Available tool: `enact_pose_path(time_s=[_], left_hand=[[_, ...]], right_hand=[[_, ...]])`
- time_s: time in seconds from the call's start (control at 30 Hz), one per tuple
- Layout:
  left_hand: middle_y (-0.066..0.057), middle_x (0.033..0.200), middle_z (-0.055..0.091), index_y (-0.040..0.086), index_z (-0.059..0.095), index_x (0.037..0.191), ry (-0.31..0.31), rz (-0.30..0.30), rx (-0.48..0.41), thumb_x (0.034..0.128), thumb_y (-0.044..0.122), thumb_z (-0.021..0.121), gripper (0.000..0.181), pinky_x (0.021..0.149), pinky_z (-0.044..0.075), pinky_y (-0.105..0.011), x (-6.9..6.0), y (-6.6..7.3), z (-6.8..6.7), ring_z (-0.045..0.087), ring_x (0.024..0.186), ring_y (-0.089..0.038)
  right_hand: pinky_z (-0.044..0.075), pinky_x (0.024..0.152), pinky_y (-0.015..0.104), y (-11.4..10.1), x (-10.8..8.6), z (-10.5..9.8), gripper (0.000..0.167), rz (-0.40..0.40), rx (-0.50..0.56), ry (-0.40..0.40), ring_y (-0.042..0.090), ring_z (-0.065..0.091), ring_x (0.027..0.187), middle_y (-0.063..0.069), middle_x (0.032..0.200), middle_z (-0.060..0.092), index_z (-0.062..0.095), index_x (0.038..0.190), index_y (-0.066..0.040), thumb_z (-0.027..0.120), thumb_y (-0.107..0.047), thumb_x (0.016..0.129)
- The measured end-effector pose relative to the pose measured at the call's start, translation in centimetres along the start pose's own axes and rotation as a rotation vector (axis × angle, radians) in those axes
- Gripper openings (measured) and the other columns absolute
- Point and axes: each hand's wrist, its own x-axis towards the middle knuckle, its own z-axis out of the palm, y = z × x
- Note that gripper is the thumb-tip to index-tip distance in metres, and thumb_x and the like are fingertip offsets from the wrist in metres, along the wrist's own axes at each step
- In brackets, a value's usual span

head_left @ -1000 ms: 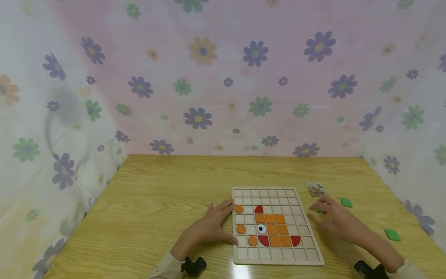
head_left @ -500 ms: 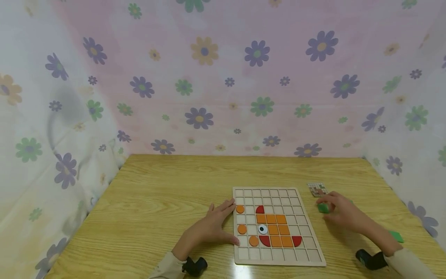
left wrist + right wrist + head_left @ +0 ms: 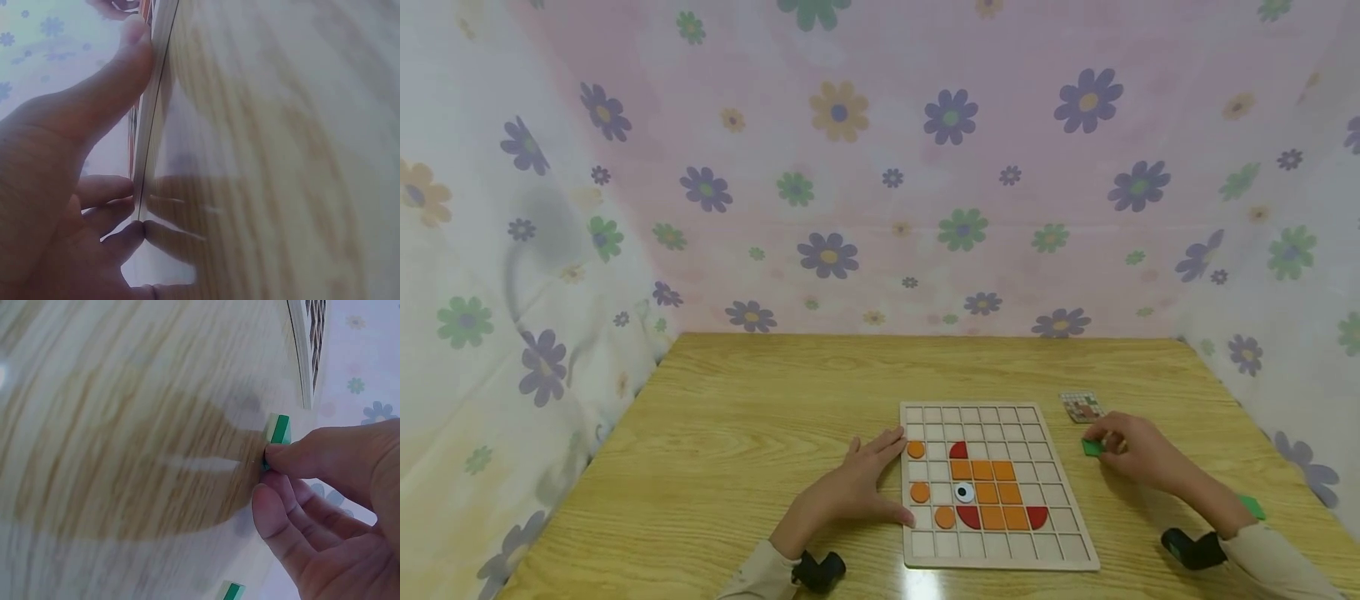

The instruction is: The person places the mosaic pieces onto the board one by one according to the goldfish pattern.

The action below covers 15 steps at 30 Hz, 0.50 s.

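My left hand [image 3: 850, 492] lies along the left side of a wooden grid board [image 3: 1000, 550], fingertips at its edge and thumb over the lower-left rim. In the left wrist view, the fingers [image 3: 109, 215] are extended against the board's side. To the right of the board, my right hand [image 3: 1142, 454] pinches a small green tile [image 3: 1092, 448] low at the tabletop. The right wrist view has the thumb against this green tile [image 3: 280, 430], with part of the grip hidden. On the board sit orange squares [image 3: 992, 494], orange discs [image 3: 919, 492], red quarter-circles [image 3: 1037, 517] and an eye disc [image 3: 964, 492].
A small pattern card [image 3: 1081, 407] lies beyond my right hand. Another green tile [image 3: 1252, 507] is partly covered by my right forearm. The wooden table [image 3: 760, 400] extends to a floral cloth [image 3: 880, 275] at the back and sides.
My right hand has come down to the green tile and taken hold of it; the tile looked tilted half a second ago and now lies flatter. My left hand stays at the board.
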Motion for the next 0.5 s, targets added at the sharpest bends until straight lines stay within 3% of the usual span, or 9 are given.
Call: enact_pose_path(time_s=[0.23,0.5], left_hand=[[-0.004,0.157,0.016,0.008,0.025,0.151,-0.010,0.003,0.005,0.0706,0.060,0.073,0.107,0.111,0.003,-0.059,0.10,-0.20,0.16,0.014,0.143,-0.022],[-0.004,0.157,0.015,0.008,0.025,0.151,-0.014,0.002,-0.004,0.0707,0.060,0.073,0.107,0.111,0.004,-0.059,0.14,-0.27,0.08,0.014,0.143,-0.022]], right_hand=[[0.050,0.053,0.024,0.06,-0.20,0.03,0.019,0.047,0.041,-0.035,0.004,0.057,0.068,0.007,0.090,0.061,0.068,0.093,-0.003,0.074,0.002,0.076],[0.049,0.052,0.024,-0.03,-0.25,0.09,0.018,0.040,0.086,-0.037,0.004,0.057,0.065,0.002,0.084,0.060,0.067,0.094,-0.002,0.074,0.000,0.078]])
